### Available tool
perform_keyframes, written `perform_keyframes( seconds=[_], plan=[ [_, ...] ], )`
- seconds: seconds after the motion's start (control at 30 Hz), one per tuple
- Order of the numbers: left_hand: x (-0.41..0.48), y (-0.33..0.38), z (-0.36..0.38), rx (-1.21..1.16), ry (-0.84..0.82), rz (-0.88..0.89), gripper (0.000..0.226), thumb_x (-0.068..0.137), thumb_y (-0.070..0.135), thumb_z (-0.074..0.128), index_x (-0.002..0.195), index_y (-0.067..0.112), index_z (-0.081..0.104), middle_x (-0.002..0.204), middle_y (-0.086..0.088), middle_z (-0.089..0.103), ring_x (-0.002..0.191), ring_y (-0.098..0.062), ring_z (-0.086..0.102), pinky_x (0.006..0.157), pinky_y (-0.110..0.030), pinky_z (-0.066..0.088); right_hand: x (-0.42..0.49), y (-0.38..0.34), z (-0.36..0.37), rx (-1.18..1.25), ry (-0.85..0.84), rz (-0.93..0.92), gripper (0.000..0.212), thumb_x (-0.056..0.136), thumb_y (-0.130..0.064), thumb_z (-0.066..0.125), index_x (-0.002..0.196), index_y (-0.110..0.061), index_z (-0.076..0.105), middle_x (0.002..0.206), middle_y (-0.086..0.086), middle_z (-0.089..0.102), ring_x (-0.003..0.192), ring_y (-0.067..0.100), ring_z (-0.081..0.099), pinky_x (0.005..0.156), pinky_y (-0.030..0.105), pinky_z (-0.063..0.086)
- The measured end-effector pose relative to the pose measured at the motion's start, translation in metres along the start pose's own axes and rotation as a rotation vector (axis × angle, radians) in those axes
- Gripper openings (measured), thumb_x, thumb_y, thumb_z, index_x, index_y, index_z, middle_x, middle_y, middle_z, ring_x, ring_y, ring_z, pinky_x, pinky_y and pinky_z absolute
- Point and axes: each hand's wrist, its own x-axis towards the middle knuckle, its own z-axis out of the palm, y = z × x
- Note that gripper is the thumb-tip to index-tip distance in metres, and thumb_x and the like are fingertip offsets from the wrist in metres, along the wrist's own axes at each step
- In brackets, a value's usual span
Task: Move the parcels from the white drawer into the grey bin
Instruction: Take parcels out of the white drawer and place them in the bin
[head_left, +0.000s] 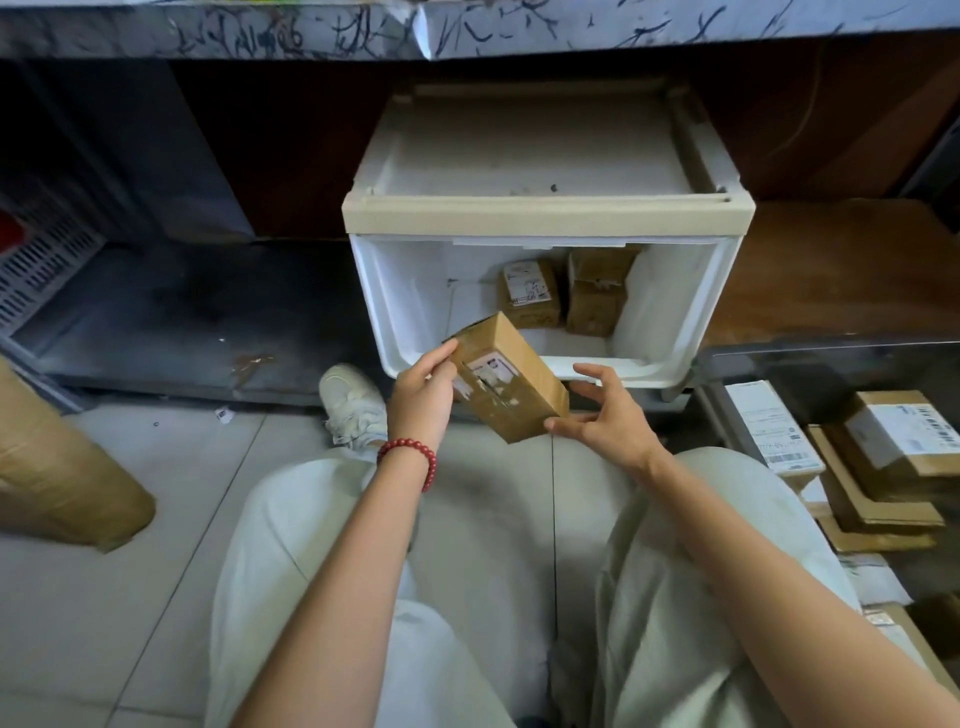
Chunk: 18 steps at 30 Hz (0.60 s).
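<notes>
Grey bin (831, 347) cut by right edge, parcel labels (492, 372) unreadable (too blurred)

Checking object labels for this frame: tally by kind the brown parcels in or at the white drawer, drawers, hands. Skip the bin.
Brown parcels: 3 (left parcel and right parcel inside the white drawer, held parcel in front of it)
White drawers: 1
Hands: 2 (left hand grips the held parcel, right hand touches its lower corner)
Total: 6
</notes>
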Motion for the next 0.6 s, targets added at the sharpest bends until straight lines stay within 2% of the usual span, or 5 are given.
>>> perform_keyframes(
  seconds=[0.1, 0.23, 0.4, 0.53, 0.6],
  plan=[
    [0.0, -0.005, 0.001, 0.107, 0.092, 0.085, 0.029, 0.093, 0.023, 0.051, 0.117, 0.033, 0.064, 0.109, 0.015, 0.06, 0.081, 0.002, 0.054, 0.066, -0.006, 0.036, 0.001, 0.001, 0.004, 0.098, 0.049, 0.0, 0.066, 0.076, -0.018, 0.081, 0.13, -0.021, 0.042, 0.129, 0.003, 0.057, 0.088, 0.01, 0.069, 0.071, 0.018, 0.051],
    [0.002, -0.009, -0.001, 0.203, 0.115, 0.121, 0.027, 0.091, 0.026, 0.054, 0.116, 0.032, 0.063, 0.103, 0.016, 0.06, 0.071, 0.009, 0.052, 0.052, 0.003, 0.033, 0.004, 0.001, 0.005, 0.162, 0.07, 0.019, 0.061, 0.077, -0.035, 0.079, 0.126, -0.025, 0.044, 0.116, -0.002, 0.062, 0.097, 0.01, 0.063, 0.078, 0.02, 0.049],
    [0.007, -0.011, -0.003, 0.177, 0.062, 0.079, 0.023, 0.094, 0.028, 0.053, 0.115, 0.027, 0.06, 0.109, 0.006, 0.061, 0.083, -0.001, 0.054, 0.063, -0.011, 0.037, 0.006, 0.001, 0.005, 0.234, 0.021, 0.055, 0.052, 0.083, -0.041, 0.07, 0.124, -0.027, 0.042, 0.106, 0.002, 0.067, 0.095, 0.018, 0.067, 0.074, 0.031, 0.059],
    [0.008, -0.013, -0.001, 0.098, -0.009, 0.003, 0.012, 0.095, 0.028, 0.052, 0.107, 0.028, 0.054, 0.113, -0.001, 0.061, 0.097, -0.013, 0.058, 0.09, -0.037, 0.051, 0.006, 0.0, 0.006, 0.302, 0.003, 0.108, 0.039, 0.086, -0.037, 0.068, 0.114, -0.024, 0.045, 0.103, 0.006, 0.064, 0.085, 0.021, 0.069, 0.066, 0.034, 0.061],
    [0.009, -0.013, -0.002, 0.109, -0.009, 0.024, 0.012, 0.094, 0.03, 0.053, 0.106, 0.027, 0.051, 0.116, -0.001, 0.058, 0.093, -0.012, 0.056, 0.085, -0.033, 0.05, 0.006, 0.0, 0.006, 0.328, 0.01, 0.115, 0.034, 0.085, -0.038, 0.069, 0.107, -0.023, 0.046, 0.101, 0.008, 0.064, 0.077, 0.02, 0.069, 0.068, 0.037, 0.061]
  ],
)
